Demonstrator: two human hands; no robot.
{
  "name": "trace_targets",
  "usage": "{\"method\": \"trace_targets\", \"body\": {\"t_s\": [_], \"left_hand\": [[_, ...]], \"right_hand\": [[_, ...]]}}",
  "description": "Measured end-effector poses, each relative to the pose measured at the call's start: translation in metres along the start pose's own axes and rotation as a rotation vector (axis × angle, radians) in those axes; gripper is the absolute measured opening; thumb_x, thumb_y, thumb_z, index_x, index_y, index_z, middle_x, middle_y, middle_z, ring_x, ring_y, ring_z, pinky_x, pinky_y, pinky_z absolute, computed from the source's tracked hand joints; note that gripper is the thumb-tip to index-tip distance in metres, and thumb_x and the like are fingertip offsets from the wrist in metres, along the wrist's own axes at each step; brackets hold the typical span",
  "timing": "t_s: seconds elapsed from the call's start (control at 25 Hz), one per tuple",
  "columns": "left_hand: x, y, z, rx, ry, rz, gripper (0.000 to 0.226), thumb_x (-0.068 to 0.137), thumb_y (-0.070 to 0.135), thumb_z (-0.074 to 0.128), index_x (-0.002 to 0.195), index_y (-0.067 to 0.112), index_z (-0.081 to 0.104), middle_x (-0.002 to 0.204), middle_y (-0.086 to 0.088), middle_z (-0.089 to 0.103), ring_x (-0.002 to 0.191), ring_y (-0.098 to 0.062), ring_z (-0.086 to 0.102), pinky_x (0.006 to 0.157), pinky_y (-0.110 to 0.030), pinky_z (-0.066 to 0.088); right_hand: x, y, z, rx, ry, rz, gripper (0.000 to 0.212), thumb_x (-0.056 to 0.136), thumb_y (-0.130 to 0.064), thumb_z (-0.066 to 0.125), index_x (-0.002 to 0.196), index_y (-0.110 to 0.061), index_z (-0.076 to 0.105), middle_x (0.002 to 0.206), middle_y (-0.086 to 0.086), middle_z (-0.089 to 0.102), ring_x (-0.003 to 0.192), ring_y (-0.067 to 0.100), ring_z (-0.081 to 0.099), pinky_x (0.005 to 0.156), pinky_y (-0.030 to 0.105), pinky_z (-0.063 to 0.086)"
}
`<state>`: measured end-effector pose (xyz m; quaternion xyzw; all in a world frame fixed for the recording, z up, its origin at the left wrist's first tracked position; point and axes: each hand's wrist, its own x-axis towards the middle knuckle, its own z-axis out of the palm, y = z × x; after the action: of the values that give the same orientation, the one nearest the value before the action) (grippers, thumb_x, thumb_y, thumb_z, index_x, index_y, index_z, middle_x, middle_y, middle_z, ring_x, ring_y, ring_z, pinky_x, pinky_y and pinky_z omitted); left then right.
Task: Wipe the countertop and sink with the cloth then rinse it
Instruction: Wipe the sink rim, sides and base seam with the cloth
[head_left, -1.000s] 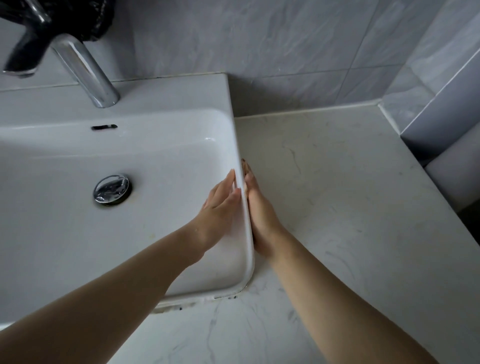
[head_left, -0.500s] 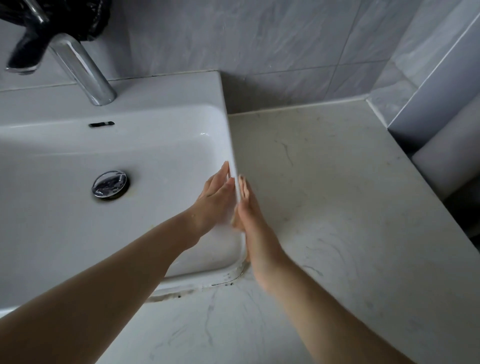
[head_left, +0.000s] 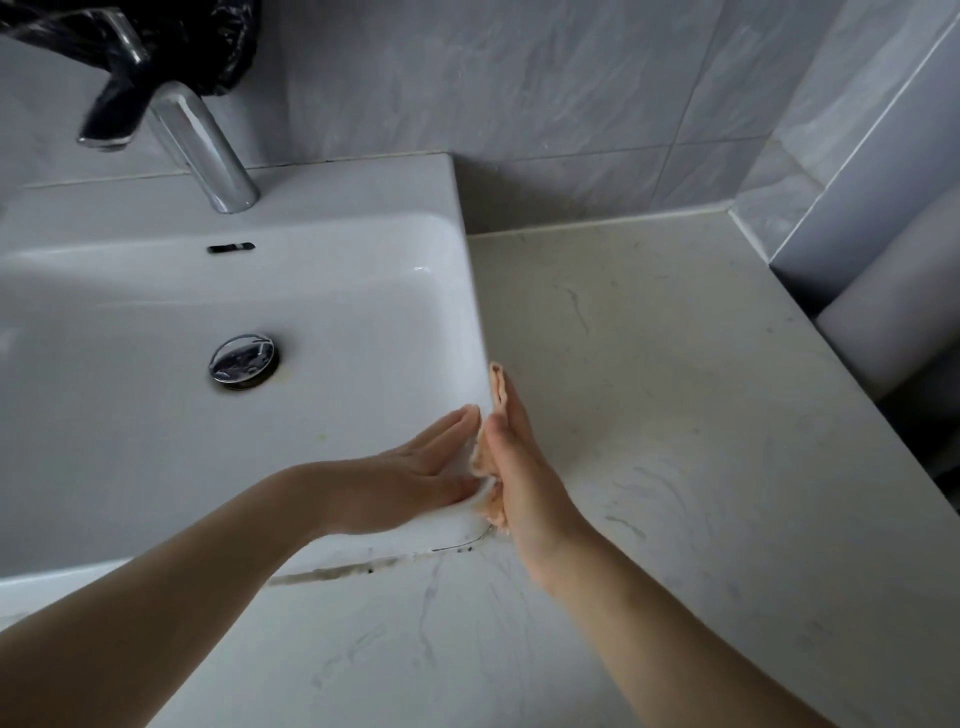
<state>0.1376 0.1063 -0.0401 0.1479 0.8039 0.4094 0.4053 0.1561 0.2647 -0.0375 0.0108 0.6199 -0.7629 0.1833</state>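
Right hand (head_left: 519, 467), fingers straight, presses the small peach cloth (head_left: 497, 387) flat against the outer side wall of the white ceramic sink (head_left: 457, 291), apparently to wipe it. Left hand (head_left: 415, 473), released and flat, braces the inner wall opposite.

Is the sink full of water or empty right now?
Empty: the sink floor lies bare around the chrome drain plug, and no standing water is visible.

Cloth (head_left: 484, 460) mostly behind right hand (head_left: 524, 478); tap (head_left: 200, 150) top beyond upper edge.
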Motion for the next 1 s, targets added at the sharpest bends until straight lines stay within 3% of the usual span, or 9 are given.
{"method": "trace_targets", "body": {"t_s": [0.04, 0.12, 0.2, 0.36, 0.48, 0.6, 0.72, 0.88, 1.0], "left_hand": [[-0.002, 0.009, 0.001, 0.028, 0.012, -0.020, 0.070, 0.089, 0.060, 0.039, 0.141, 0.052, -0.008, 0.142, 0.042, -0.020, 0.134, 0.011, -0.017, 0.117, -0.034, -0.001], [-0.009, 0.022, 0.004, 0.127, 0.073, -0.078, 0.062, 0.094, 0.052, 0.031, 0.144, 0.046, -0.005, 0.140, 0.039, -0.017, 0.135, 0.011, -0.012, 0.114, -0.023, -0.002], [-0.021, 0.030, 0.008, 0.296, 0.148, -0.077, 0.054, 0.094, 0.050, 0.026, 0.145, 0.041, 0.011, 0.138, 0.038, 0.001, 0.134, 0.012, 0.002, 0.110, -0.015, 0.003], [-0.045, 0.042, 0.024, 0.579, 0.291, 0.039, 0.061, 0.082, 0.068, 0.009, 0.125, 0.049, 0.047, 0.127, 0.046, 0.038, 0.115, 0.015, 0.038, 0.096, -0.014, 0.032], [-0.044, 0.033, 0.027, 0.578, 0.426, 0.026, 0.072, 0.070, 0.068, 0.007, 0.102, 0.029, 0.059, 0.098, 0.018, 0.062, 0.091, -0.004, 0.053, 0.080, -0.023, 0.044], [-0.040, 0.028, 0.026, 0.543, 0.473, 0.059, 0.058, 0.073, 0.066, 0.018, 0.082, 0.022, 0.055, 0.078, 0.010, 0.056, 0.072, -0.010, 0.049, 0.064, -0.021, 0.040], [-0.040, 0.026, 0.026, 0.470, 0.482, 0.094, 0.057, 0.069, 0.067, 0.019, 0.090, 0.036, 0.062, 0.073, 0.016, 0.063, 0.071, -0.005, 0.055, 0.066, -0.022, 0.044], [-0.040, 0.025, 0.025, 0.464, 0.484, 0.075, 0.063, 0.069, 0.068, 0.021, 0.082, 0.022, 0.062, 0.069, 0.004, 0.060, 0.067, -0.012, 0.052, 0.066, -0.026, 0.045], [-0.040, 0.023, 0.025, 0.453, 0.475, 0.053, 0.068, 0.068, 0.071, 0.020, 0.092, 0.026, 0.066, 0.078, 0.006, 0.067, 0.073, -0.011, 0.059, 0.073, -0.030, 0.048]], "right_hand": [[0.014, 0.003, 0.000, -0.019, 0.009, -0.006, 0.037, 0.103, -0.030, 0.026, 0.136, -0.044, 0.031, 0.108, 0.020, 0.048, 0.119, 0.027, 0.039, 0.070, 0.012, 0.043], [0.031, -0.010, 0.001, -0.006, 0.043, 0.024, 0.028, 0.102, -0.034, 0.026, 0.124, -0.036, 0.044, 0.099, 0.009, 0.054, 0.108, 0.020, 0.051, 0.098, 0.025, 0.039], [0.026, -0.008, 0.002, 0.008, 0.038, -0.013, 0.035, 0.102, -0.033, 0.025, 0.135, -0.034, 0.038, 0.121, -0.008, 0.054, 0.120, 0.011, 0.046, 0.107, 0.029, 0.034], [-0.011, 0.006, 0.005, -0.071, 0.021, -0.038, 0.043, 0.103, -0.024, 0.026, 0.139, -0.047, 0.021, 0.101, -0.007, 0.057, 0.082, 0.004, 0.053, 0.076, 0.014, 0.046], [0.018, -0.004, -0.006, -0.077, -0.040, -0.096, 0.045, 0.101, -0.025, 0.028, 0.144, -0.038, 0.026, 0.140, 0.004, 0.046, 0.121, 0.014, 0.049, 0.101, 0.024, 0.038], [0.014, -0.004, -0.001, -0.066, 0.000, -0.094, 0.041, 0.101, -0.022, 0.028, 0.129, -0.051, 0.037, 0.131, -0.006, 0.051, 0.113, 0.012, 0.055, 0.089, 0.020, 0.043], [-0.032, 0.006, 0.011, -0.019, 0.027, -0.043, 0.041, 0.103, -0.023, 0.028, 0.125, -0.057, 0.025, 0.072, -0.017, 0.054, 0.056, -0.003, 0.049, 0.054, 0.011, 0.043], [0.010, -0.001, 0.002, -0.010, 0.055, -0.067, 0.027, 0.102, -0.027, 0.029, 0.121, -0.042, 0.040, 0.083, 0.010, 0.053, 0.074, 0.014, 0.049, 0.080, 0.017, 0.043], [0.006, -0.002, 0.006, 0.010, 0.070, -0.058, 0.029, 0.103, -0.025, 0.026, 0.118, -0.043, 0.042, 0.079, -0.014, 0.050, 0.066, 0.001, 0.045, 0.071, 0.011, 0.040]]}}
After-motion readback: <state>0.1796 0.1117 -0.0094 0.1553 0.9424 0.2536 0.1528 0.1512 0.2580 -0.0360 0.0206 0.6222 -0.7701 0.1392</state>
